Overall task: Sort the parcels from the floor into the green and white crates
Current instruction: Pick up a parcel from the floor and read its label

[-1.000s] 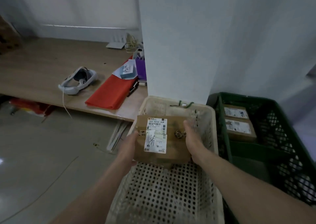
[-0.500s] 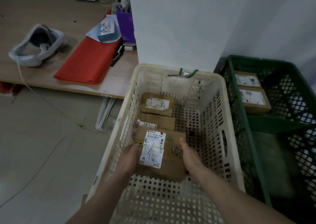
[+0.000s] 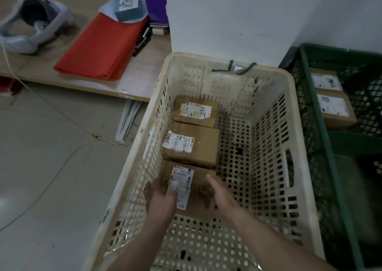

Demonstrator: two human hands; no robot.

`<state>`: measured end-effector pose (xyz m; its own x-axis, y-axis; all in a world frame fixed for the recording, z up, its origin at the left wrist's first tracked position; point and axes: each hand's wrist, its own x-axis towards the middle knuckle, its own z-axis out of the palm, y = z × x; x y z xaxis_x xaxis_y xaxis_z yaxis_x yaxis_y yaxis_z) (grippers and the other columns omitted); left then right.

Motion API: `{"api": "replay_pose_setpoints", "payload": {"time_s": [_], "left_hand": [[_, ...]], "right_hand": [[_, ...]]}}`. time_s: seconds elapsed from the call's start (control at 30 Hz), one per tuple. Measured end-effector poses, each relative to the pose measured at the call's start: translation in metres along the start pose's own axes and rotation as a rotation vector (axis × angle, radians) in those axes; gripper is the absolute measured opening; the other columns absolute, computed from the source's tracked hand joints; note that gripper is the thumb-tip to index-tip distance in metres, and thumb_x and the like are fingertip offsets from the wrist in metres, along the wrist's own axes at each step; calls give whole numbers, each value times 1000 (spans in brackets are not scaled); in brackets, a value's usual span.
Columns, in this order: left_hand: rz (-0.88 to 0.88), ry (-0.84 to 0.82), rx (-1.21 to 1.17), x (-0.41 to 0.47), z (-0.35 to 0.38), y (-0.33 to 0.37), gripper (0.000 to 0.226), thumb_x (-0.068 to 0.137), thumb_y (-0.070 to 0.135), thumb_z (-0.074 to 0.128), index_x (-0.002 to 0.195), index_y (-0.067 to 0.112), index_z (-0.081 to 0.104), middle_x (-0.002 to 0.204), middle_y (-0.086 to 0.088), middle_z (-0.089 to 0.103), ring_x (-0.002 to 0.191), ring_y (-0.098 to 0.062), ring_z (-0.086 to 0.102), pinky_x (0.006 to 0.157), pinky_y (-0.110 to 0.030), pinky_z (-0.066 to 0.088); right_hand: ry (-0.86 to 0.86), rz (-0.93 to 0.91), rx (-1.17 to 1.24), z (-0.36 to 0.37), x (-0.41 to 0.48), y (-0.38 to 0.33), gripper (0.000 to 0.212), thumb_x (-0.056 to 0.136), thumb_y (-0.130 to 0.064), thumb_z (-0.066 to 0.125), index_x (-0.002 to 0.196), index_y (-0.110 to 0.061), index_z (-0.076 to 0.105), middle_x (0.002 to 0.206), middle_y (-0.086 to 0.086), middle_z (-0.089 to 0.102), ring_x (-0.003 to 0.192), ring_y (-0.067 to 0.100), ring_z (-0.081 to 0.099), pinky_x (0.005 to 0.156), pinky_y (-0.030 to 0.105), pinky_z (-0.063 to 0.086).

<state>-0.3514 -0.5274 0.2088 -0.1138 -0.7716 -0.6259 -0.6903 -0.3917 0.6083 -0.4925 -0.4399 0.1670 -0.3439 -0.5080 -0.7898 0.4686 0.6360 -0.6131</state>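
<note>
A brown cardboard parcel (image 3: 198, 184) with a white label lies low inside the white crate (image 3: 293, 109), along its left wall. My left hand (image 3: 160, 196) grips the parcel's left side and my right hand (image 3: 222, 196) grips its right side. Two more labelled parcels sit beyond it in a row: a middle parcel (image 3: 203, 146) and a far parcel (image 3: 196, 110). The green crate (image 3: 322, 130) stands right of the white one and holds two labelled parcels (image 3: 332, 103). My fingertips are hidden under the held parcel.
A low wooden platform (image 3: 128, 72) at the upper left carries a white headset (image 3: 35, 27), a red folded sheet (image 3: 99, 45), a small blue box and a purple box. A thin cable runs over the tiled floor (image 3: 51, 167). A white pillar stands behind the crates.
The parcel went down from above the crate's rim to the bottom of the white crate, behind the two other parcels. Both hands kept hold of it. The camera tilted down and closer.
</note>
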Motion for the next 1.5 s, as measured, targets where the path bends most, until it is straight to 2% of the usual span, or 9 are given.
{"api": "replay_pose_setpoints", "payload": {"time_s": [0.17,0.3,0.63,0.7,0.87,1.03,1.17,1.3,1.5], "left_hand": [[-121,0,-106,25,10,-36,46,73,32,59,118,23,58,114,-6,66,96,-26,67,73,-42,59],[-145,-68,-198,-2,-7,-3,30,88,0,54,115,15,54,98,-5,65,87,-26,64,64,-32,47],[-11,-105,-286,-54,-43,19,28,94,6,59,118,18,53,100,0,66,74,-11,62,48,-20,43],[16,-50,-371,-76,-57,16,38,92,8,62,128,15,55,116,-5,65,82,-13,63,55,-22,46],[131,131,-522,-143,-90,-3,39,92,2,60,129,13,60,119,-6,65,97,-18,62,81,-37,48],[165,359,-611,-210,-119,-43,33,91,-4,58,119,13,62,116,-9,67,96,-19,63,83,-38,51],[117,507,-605,-258,-143,-92,37,94,2,58,131,10,60,120,-6,65,105,-16,62,97,-40,50],[20,630,-636,-294,-165,-162,36,95,7,59,131,12,60,123,-5,64,109,-18,60,99,-42,50],[-189,740,-730,-335,-179,-287,36,97,23,60,132,12,60,126,-11,63,118,-28,58,103,-48,46]], "right_hand": [[2,-36,-22,5,1,3,18,100,-62,48,112,-52,57,137,-12,51,129,15,43,113,49,36],[38,-93,-70,11,-2,1,49,83,-76,51,123,-49,62,140,-13,55,134,16,47,118,54,35],[57,-299,-151,35,-47,-26,42,97,-57,56,120,-26,71,133,-7,63,131,18,54,114,43,39],[28,-334,-142,41,-60,-29,60,93,-60,59,139,-21,61,143,-6,59,136,19,51,117,46,39],[-74,-468,-128,52,-110,-28,49,103,-41,58,146,-19,54,139,-4,58,124,12,50,106,31,39],[-105,-524,-160,83,-163,-8,44,100,-44,59,138,-21,60,125,-6,61,117,18,56,108,41,45],[-116,-576,-135,128,-206,13,30,96,-37,63,119,-18,68,103,-6,65,110,23,61,92,33,46],[-265,-638,-247,171,-245,53,48,84,-45,58,112,-8,71,91,-3,64,85,13,57,72,28,43],[-516,-609,-531,220,-270,136,27,95,-31,68,110,-9,72,88,-6,65,76,3,59,68,14,45]]}}
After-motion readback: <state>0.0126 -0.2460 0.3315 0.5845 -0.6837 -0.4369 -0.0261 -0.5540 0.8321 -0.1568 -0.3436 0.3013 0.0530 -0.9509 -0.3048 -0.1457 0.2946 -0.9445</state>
